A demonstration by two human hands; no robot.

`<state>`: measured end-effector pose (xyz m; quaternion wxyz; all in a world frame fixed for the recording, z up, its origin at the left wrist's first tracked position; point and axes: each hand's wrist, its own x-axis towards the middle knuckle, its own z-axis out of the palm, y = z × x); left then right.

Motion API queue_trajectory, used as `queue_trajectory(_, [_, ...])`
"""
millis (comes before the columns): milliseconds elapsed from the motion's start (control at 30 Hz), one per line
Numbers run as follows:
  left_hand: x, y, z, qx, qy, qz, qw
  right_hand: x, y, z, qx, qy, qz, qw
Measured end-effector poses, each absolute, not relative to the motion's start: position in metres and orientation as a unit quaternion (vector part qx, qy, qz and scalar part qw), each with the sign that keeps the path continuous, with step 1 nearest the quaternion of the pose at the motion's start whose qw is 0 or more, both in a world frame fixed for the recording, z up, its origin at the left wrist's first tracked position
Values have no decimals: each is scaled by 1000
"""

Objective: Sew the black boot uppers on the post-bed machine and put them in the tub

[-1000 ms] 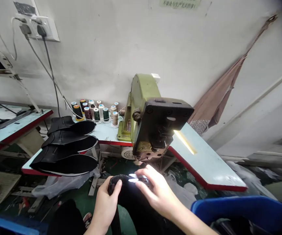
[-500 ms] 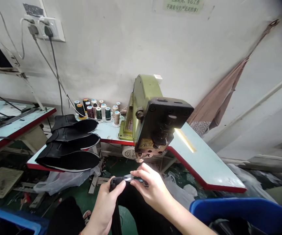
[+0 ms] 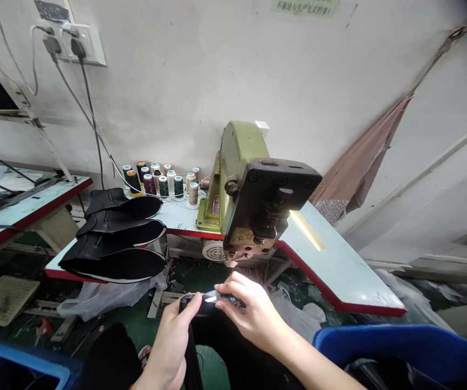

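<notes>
My left hand (image 3: pixel 174 330) is closed around the edge of a black shoe upper (image 3: pixel 191 360), with the thumb lying along its top. The rest of this piece hangs down and blends with the black clothing behind it. Thread snips (image 3: pixel 212 297) with short silver blades and a dark handle are pinched in my right hand (image 3: pixel 246 303). Their blades point left and meet the upper's edge beside my left thumb. Whether they touch a thread is too small to tell. Both hands are below the head of a green sewing machine (image 3: pixel 241 146).
Several black shoe uppers (image 3: pixel 111 262) lie stacked on the table's left part. Thread spools (image 3: pixel 178 187) stand behind them against the wall. A blue bin (image 3: pixel 379 338) is at lower right, another blue container (image 3: pixel 18 352) at lower left. The red-edged table wing (image 3: pixel 350 271) extends right.
My left thumb has shifted up and left along the upper, baring more of its edge near the blades. My right hand keeps its pinch on the snips, nearly in place. The view tilts slightly.
</notes>
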<state>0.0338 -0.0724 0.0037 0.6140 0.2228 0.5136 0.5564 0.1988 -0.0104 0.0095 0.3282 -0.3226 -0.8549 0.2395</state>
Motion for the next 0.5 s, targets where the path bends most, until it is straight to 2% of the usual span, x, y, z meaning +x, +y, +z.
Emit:
queue_trajectory(167, [37,-74,1,180,509,551,636,204,-10,4,-312,-863,220,330])
queue_trajectory(333, [41,-75,3,217,513,538,633,208,-17,4,-326,-851,237,335])
queue_trajectory(500, [45,-73,6,242,532,539,606,212,-7,-2,-408,-774,330,354])
